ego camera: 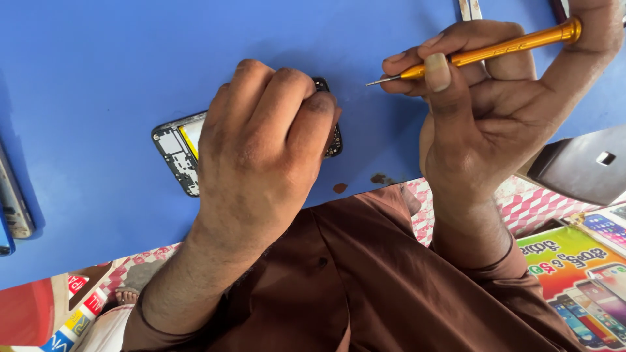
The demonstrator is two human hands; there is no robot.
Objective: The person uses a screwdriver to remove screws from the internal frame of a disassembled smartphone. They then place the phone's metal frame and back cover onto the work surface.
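- Left hand [261,143]: palm down, fingers curled over the phone [179,146], pressing it flat against the mat [98,78]. The fingertips reach past the phone's far edge.
- Phone: lies opened, back cover off, near the middle of the mat. Only its left end and a strip along its right edge show past the hand. The exposed left end shows a dark frame, grey circuit parts and a yellow patch.
- Right hand [482,111]: raised off the mat, just right of the phone, not touching it. Thumb and fingers are closed around the screwdriver [482,53].
- Screwdriver: gold handle, thin steel tip. It lies nearly level in the grip, tip pointing left toward the phone, butt end resting against the palm. The tip hangs clear of the phone and of the left hand.
- Mat: blue, covers the desk. Two small brown marks [358,184] sit at its near edge, between the two wrists.
- Left edge of the mat: the ends of two more phones [12,202] show, partly cut off by the frame.
- Far edge, right of centre: thin metal tools [469,9], only their ends in view; kind cannot be told.
- Right edge: a dark flat part [580,166] with a small square hole overlaps the mat's near right corner.
- Near side: both sleeves and the shirt [352,280] are brown. A printed poster [580,274] with pictures of phones lies below the right forearm.
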